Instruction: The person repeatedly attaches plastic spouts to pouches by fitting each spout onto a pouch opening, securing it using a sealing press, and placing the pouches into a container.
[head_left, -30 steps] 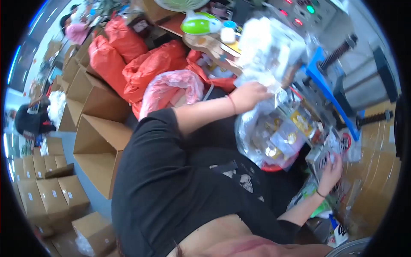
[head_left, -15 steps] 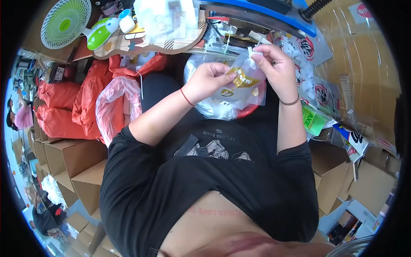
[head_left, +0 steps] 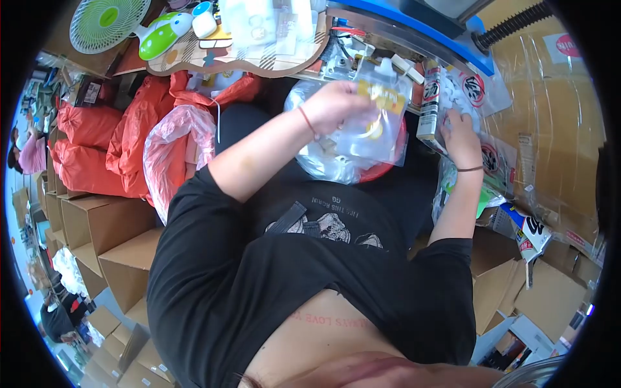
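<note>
Between the thumb and fingers of my left hand (head_left: pixel 339 107) is a clear plastic pouch (head_left: pixel 381 123) with a yellow printed band and a white spout at its top. The pouch hangs over a plastic-lined red basin (head_left: pixel 375 172) on my lap. My right hand (head_left: pixel 460 137) reaches into a bag of small white caps (head_left: pixel 456 97) at the right; its fingertips are partly hidden among them, and what they hold cannot be made out. Left of that hand stands a narrow printed box (head_left: pixel 429 107).
A blue metal frame (head_left: pixel 414 29) with a threaded rod (head_left: pixel 517 24) spans the top right. A green fan (head_left: pixel 107 22) and clear bags (head_left: pixel 268 26) lie on the table. Red sacks (head_left: pixel 139 139) and cardboard boxes (head_left: pixel 123 226) stand left. Two people are far left.
The view has swung round from the first frame. Since the middle frame, my right hand has left the pouch's spout and moved right to the caps, while my left hand keeps the pouch.
</note>
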The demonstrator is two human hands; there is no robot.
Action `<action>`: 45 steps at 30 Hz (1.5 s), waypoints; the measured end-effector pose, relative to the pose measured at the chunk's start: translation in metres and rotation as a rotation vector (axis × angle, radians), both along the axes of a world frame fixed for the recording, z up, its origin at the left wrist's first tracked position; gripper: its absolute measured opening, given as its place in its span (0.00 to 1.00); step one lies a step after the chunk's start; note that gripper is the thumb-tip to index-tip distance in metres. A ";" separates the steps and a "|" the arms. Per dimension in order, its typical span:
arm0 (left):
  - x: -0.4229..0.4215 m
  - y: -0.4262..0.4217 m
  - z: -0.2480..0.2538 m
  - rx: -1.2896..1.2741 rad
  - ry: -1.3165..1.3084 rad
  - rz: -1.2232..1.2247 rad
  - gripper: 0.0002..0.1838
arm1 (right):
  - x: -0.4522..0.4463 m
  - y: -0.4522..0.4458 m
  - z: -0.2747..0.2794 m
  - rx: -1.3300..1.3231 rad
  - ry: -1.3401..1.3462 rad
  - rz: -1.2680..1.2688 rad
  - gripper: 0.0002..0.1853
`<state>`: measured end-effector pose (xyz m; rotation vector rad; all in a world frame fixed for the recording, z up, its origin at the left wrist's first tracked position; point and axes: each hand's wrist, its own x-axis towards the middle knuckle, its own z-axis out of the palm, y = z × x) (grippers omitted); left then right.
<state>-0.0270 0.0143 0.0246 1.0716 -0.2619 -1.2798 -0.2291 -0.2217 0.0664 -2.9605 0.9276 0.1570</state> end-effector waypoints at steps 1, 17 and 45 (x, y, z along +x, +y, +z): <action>0.016 -0.007 -0.006 -0.084 0.046 -0.042 0.13 | 0.003 -0.004 -0.008 0.020 -0.083 0.040 0.15; 0.093 0.083 -0.038 0.300 -1.894 0.213 0.15 | 0.001 0.028 0.001 0.174 -0.628 0.119 0.12; 0.015 -0.013 -0.013 -0.097 -0.068 -0.006 0.13 | -0.016 -0.001 -0.001 0.304 -0.194 0.339 0.17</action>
